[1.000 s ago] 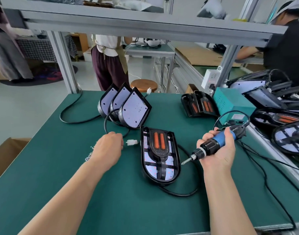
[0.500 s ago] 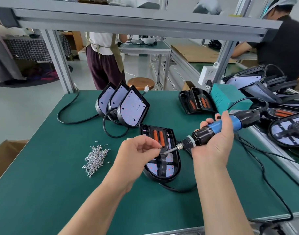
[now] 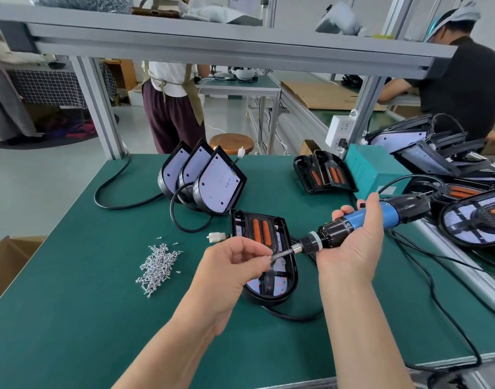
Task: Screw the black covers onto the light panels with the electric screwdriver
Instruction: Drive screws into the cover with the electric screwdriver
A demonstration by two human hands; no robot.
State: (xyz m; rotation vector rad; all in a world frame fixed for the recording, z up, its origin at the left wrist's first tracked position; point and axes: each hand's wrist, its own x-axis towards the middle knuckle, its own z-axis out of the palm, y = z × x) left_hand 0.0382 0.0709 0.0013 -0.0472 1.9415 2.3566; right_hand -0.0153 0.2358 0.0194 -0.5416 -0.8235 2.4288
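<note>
Left hand (image 3: 235,272) pinches what appears to be a screw (image 3: 269,257) against the bit (image 3: 283,253) tip; light panel (image 3: 283,286) with black cover (image 3: 280,228) lies just below. Electric screwdriver (image 3: 361,221) axis runs 8 to 2 o'clock, gripped by right hand (image 3: 353,248)

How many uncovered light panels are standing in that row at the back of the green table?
3, overlapping: the left panel, the middle panel, and the right panel, foremost, just behind the covered panel being worked on. Another could be hidden behind them.

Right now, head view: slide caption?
Left hand pinches a screw onto the electric screwdriver gripped by right hand, above a light panel.
</note>
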